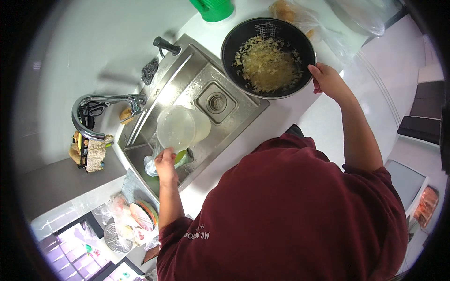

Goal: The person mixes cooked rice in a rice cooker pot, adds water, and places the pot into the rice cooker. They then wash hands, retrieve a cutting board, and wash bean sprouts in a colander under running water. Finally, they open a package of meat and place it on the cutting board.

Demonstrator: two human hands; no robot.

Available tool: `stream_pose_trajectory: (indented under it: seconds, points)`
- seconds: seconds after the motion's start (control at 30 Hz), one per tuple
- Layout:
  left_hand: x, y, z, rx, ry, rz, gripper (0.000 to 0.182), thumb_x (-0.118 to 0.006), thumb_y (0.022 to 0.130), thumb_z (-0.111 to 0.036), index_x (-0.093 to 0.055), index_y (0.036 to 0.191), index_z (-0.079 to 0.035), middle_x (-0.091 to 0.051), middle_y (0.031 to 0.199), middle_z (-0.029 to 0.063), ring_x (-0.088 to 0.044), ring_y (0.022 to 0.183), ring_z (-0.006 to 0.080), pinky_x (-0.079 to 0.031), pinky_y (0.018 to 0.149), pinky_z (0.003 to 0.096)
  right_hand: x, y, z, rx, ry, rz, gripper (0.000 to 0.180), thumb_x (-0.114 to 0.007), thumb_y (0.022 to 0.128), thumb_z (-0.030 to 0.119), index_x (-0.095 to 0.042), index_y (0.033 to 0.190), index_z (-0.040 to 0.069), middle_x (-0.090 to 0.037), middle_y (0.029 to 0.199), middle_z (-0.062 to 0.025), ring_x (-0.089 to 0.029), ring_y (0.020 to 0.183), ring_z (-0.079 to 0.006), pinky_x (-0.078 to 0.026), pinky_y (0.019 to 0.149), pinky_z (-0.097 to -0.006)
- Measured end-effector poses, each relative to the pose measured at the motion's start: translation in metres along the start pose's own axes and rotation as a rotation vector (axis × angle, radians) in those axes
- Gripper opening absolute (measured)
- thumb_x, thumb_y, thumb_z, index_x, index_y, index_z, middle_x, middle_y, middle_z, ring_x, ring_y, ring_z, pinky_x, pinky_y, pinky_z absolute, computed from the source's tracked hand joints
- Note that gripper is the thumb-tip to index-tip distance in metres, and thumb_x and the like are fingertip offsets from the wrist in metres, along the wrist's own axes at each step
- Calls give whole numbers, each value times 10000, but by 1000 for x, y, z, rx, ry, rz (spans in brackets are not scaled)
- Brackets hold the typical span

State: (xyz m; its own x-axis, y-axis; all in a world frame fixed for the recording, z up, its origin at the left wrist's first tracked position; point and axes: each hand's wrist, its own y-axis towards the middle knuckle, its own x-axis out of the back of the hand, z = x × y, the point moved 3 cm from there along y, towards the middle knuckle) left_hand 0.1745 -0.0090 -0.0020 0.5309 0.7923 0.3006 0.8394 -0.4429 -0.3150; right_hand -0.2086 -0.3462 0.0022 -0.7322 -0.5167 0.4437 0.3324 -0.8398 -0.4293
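Note:
My right hand (326, 79) grips the rim of a dark rice-cooker inner pot (232, 75), which overlaps the sink's right corner and the counter. Pale yellowish flakes in liquid (269, 65) lie inside it; their exact kind is unclear. Over the stainless-steel sink (225, 131), my left hand (166, 161) pinches the rim of a translucent plastic container (176, 128), which is tilted so that its round opening shows. The drain strainer (217, 102) lies beyond the container. Under and beside my left hand are a crumpled plastic bag (151, 166) and something green, partly hidden.
A chrome faucet (78, 114) arches at the left beside a rack with sponges and cloth (96, 154). A black dispenser (167, 45) and a dark scouring pad (149, 71) stand behind the sink. A green plastic vessel (214, 8) and bagged food (284, 10) are beyond the pot.

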Motion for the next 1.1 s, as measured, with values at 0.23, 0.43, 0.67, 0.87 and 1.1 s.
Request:
stream_pose_trajectory:
  seconds: [0.23, 0.43, 0.67, 0.87, 1.1]
  points:
    - [-47, -40, -116, -90, 45, 153, 230, -614, 829, -176, -569, 660, -27, -506, 607, -5, -420, 550, 59, -307, 518, 209, 3, 1, -4, 32, 62, 49, 401, -444, 938, 348, -498, 769, -11, -516, 567, -67, -554, 488, -171, -469, 515, -310]
    - [-93, -50, -171, -158, 232, 252, 251, -612, 838, -203, -559, 646, -50, -484, 600, -24, -393, 547, 59, -300, 528, 210, 5, 7, -12, 83, 77, 94, 410, -447, 936, 357, -507, 778, -16, -522, 561, -70, -566, 491, -171, -464, 515, -322]
    - [-125, -40, -193, -283, 472, 313, 331, -615, 849, -236, -510, 578, -78, -451, 567, -32, -374, 546, 63, -284, 528, 230, 6, 10, -15, 81, 62, 158, 421, -423, 938, 390, -546, 862, -6, -549, 595, -78, -575, 509, -173, -456, 484, -317]
    - [-139, -31, -199, -366, 575, 319, 364, -650, 829, -285, -541, 579, -44, -449, 547, -43, -352, 506, 47, -261, 459, 230, 7, 11, -17, 89, 90, 179, 416, -433, 934, 394, -573, 932, 2, -552, 604, -80, -573, 517, -165, -454, 475, -313]
    - [-150, -29, -209, -409, 818, 338, 371, -623, 857, -297, -563, 608, -29, -454, 557, -41, -364, 541, 43, -284, 493, 232, 9, 11, -17, 84, 130, 199, 411, -449, 932, 384, -571, 880, -5, -542, 595, -70, -563, 509, -158, -446, 481, -307]
